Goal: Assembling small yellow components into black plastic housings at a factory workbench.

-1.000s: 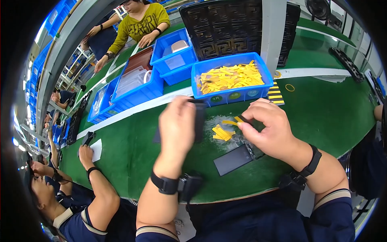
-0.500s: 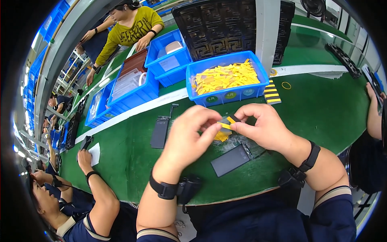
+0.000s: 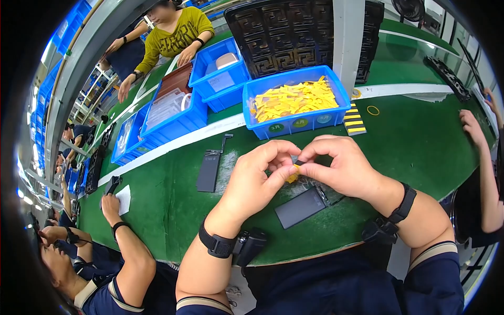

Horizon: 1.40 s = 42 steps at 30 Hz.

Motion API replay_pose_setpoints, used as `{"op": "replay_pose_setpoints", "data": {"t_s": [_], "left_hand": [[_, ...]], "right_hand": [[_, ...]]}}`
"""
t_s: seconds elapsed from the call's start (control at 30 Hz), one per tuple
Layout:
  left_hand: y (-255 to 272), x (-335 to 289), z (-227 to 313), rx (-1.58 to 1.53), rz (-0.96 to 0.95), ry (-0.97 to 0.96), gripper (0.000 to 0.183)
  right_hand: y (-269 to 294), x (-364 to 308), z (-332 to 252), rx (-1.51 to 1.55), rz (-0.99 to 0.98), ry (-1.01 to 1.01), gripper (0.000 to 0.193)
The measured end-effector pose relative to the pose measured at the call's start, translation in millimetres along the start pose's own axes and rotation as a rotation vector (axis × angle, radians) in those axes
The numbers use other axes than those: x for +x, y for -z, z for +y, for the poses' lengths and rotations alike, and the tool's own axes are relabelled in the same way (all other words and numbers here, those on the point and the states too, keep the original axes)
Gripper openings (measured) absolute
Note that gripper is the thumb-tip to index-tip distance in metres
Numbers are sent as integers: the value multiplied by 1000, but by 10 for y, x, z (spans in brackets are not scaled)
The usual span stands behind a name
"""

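My left hand (image 3: 258,176) and my right hand (image 3: 341,165) meet above the table, fingertips pinched together. Between them is a small black-and-yellow strip (image 3: 299,162), mostly hidden by the fingers. Some yellow pieces (image 3: 292,179) show just below the fingertips. A flat dark-grey battery pack (image 3: 300,208) with a short cable lies under my right hand. Another battery pack (image 3: 208,172), its connector tail pointing away, lies left of my left hand. Beyond both hands stands a blue bin (image 3: 294,131) filled with yellow strips (image 3: 296,101).
Blue bins (image 3: 176,123) with clear plastic parts line the left back. A card with yellow-and-black strips (image 3: 355,122) and a yellow rubber band (image 3: 373,111) lie right of the strip bin. A grey post (image 3: 347,42) rises behind. Co-workers' arms (image 3: 134,252) reach in at left and right.
My hands have drawn closer together, and the fingers now cover most of the strip. My left hand has shifted right. At the right edge, a co-worker's hand has moved left over the table.
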<state>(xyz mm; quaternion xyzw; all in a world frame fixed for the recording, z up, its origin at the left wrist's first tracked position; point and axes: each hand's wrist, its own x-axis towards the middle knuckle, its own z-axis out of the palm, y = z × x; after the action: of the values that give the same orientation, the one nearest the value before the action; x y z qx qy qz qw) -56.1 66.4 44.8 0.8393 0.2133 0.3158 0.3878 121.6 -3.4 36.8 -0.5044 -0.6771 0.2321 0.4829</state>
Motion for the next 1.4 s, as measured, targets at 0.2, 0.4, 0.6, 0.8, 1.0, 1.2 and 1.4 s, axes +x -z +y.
{"op": "replay_pose_setpoints", "data": {"t_s": [0.2,0.4,0.6,0.8,1.0,1.2,1.4], "left_hand": [[2,49,-50,-623,-110,310,19],[-45,72,-131,-638,-116,417,16],[-45,77,-162,-676,-101,431,18],[-61,60,-324,-67,-9,453,16],[-193,2,-4,465,-94,92,27],[-350,-139,224,493,-345,81,37],[-280,-109,116,196,-172,211,23]], "right_hand": [[6,-26,-39,-94,164,130,8],[-10,-25,-15,-113,157,11,8],[-24,-24,-40,-46,155,-91,7],[-2,20,30,114,285,-92,5],[-8,5,9,-31,268,-23,7],[-15,-15,-10,-73,247,50,6],[-17,-4,-17,-9,278,43,5]]}}
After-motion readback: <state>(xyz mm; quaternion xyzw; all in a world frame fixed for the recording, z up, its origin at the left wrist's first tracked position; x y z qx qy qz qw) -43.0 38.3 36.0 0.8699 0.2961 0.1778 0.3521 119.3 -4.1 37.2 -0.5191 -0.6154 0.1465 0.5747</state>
